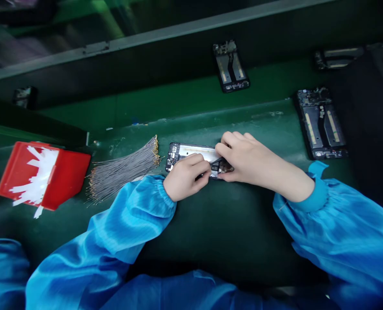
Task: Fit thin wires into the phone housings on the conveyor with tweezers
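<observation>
An opened phone [191, 150] lies sideways on the green bench in front of me, its silver inner plate and circuit parts showing. My left hand [189, 175] rests over its near left part, fingers curled and pinched together; what they hold is hidden. My right hand [239, 157] grips the phone's right end, thumb on the near side and fingers bent over the far side. A thin dark strip shows between the two hands. Just left of the phone lies a bundle of thin grey cables [127, 168] with gold-coloured tips.
A red bin [67, 172] with white strips [44, 172] hanging on it stands at the left. Other opened phones lie at the back [231, 66] and right [322, 125]. A raised ledge [165, 36] runs along the back. A blue sleeve [4, 271] shows at lower left.
</observation>
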{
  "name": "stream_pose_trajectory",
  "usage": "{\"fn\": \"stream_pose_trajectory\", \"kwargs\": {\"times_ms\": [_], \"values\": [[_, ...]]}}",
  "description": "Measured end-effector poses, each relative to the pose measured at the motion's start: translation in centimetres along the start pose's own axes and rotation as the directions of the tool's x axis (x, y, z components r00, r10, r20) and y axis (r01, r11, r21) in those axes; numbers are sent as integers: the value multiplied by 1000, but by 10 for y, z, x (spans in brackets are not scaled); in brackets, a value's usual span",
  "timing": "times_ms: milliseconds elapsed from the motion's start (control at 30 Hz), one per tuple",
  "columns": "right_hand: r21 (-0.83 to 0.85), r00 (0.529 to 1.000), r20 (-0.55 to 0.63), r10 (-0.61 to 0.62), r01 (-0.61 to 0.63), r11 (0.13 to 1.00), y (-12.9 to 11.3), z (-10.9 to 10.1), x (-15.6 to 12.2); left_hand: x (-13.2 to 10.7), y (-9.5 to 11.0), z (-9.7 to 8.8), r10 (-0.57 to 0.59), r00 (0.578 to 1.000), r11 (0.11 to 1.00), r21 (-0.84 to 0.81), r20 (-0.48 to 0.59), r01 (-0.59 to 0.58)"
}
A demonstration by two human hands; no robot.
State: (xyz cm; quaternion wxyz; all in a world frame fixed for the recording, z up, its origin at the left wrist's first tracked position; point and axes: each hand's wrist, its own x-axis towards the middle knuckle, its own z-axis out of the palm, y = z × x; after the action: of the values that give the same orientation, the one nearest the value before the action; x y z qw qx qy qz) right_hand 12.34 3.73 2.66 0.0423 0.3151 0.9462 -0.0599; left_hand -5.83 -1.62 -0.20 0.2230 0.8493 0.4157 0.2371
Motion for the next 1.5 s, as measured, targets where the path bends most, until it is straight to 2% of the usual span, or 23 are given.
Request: {"fn": "stream_pose_trajectory", "kwargs": {"times_ms": [200,433,633,767,1000,1167,1300,1400,1500], "values": [[-4,998,53,22,-22,1000,-3,-4,5,0,-1,-1,-17,1000,999,-51,-17,16],[129,999,49,-3,-3,992,3,3,3,-1,-1,-3,3,1000,997,-72,-24,-5],[114,995,86,43,-53,992,-3,-1,5,-1,-2,-2,3,1000,996,-86,-28,-5],[119,988,121,97,-111,987,-8,-3,7,-1,-4,-4,50,999,993,-109,-5,-50],[191,995,74,65,-78,979,-3,3,2,0,-5,-7,153,986,981,-130,67,-143],[190,995,81,54,-68,979,-2,2,2,-1,-5,-5,192,977,980,-62,88,-187],[134,992,88,91,-102,986,-8,0,4,-1,-3,-7,189,977,981,-58,103,-183],[110,986,113,125,-138,984,-13,-1,4,-2,-1,-10,170,983,980,-119,70,-161],[128,991,78,112,-122,984,-12,0,1,-3,0,-12,120,993,983,-141,-14,-121]]}}
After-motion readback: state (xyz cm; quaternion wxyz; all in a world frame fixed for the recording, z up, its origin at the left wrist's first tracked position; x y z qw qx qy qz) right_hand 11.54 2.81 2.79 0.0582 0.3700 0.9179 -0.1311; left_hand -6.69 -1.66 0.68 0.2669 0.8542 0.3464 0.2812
